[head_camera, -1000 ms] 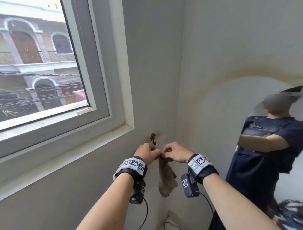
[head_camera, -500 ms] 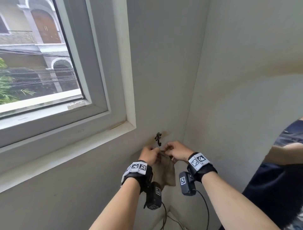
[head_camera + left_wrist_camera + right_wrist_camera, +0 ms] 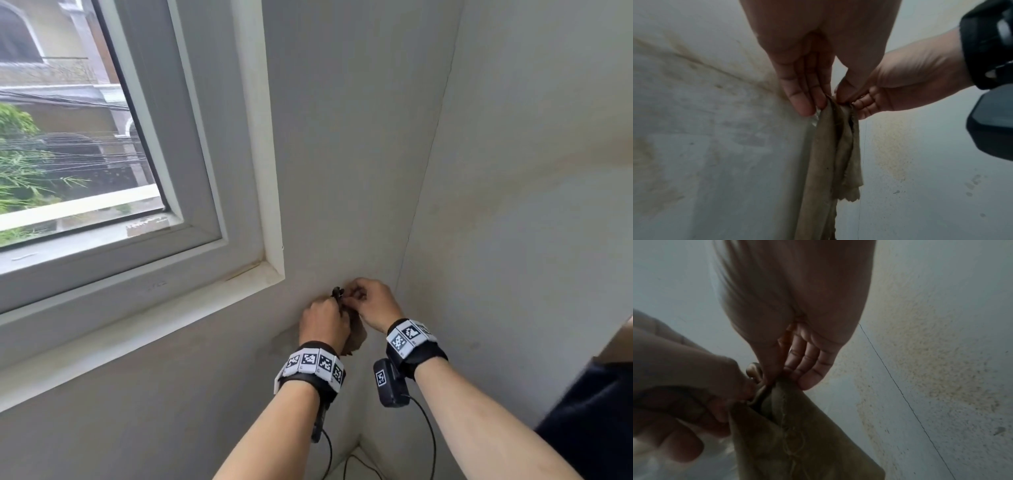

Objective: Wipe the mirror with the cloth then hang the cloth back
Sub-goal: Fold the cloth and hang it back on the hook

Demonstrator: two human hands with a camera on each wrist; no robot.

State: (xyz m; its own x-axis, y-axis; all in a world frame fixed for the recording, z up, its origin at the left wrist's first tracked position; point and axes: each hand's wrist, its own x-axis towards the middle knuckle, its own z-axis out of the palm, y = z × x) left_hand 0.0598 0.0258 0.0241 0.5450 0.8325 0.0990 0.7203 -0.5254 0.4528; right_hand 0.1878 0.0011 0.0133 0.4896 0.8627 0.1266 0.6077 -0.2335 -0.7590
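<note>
A worn brown cloth (image 3: 830, 162) hangs down against the wall below a small dark metal hook (image 3: 337, 292). Both hands pinch the cloth's top edge right at the hook. My left hand (image 3: 325, 322) is on the left side of it, my right hand (image 3: 371, 303) on the right. In the right wrist view the hook (image 3: 756, 382) shows as a brassy curve between the fingers, with the cloth (image 3: 797, 434) bunched under it. Whether the cloth sits over the hook is hidden by the fingers. The mirror (image 3: 616, 394) shows only as a sliver at the right edge.
A white-framed window (image 3: 137, 205) fills the upper left, its sill (image 3: 137, 325) sloping down to the left of the hands. The hook is close to the room corner (image 3: 407, 240). A cable (image 3: 359, 462) runs along the floor below.
Both hands have risen with the cloth's top edge from below the hook up to the hook. The head view has turned left, so the mirror has nearly left the frame.
</note>
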